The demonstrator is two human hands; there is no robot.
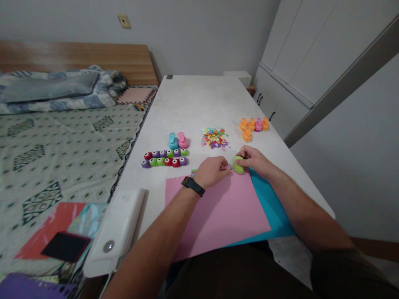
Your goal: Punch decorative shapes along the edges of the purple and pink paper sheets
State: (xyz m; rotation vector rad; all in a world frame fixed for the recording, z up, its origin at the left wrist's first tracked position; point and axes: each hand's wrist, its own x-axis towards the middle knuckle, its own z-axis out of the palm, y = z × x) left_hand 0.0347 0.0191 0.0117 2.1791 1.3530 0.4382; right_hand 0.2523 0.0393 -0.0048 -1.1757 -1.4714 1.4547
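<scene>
A green craft paper punch (238, 165) is gripped in the fingers of my right hand (253, 159), at the far right corner of a pink sheet of paper (224, 207). My left hand (213, 171), with a dark watch on its wrist, has its fingers drawn together just left of the punch. Tiny coloured bits show by those fingertips; what they pinch is too small to make out. Beneath the pink sheet lies a blue sheet (274, 207), sticking out on the right.
Paper confetti (215, 138) lies in a heap beyond my hands. Two rows of small punches (165, 158), a blue punch (173, 141) and a pink punch (182, 140) stand left. Orange punches (247, 133) stand right. A white machine (118, 228) sits at the table's left edge.
</scene>
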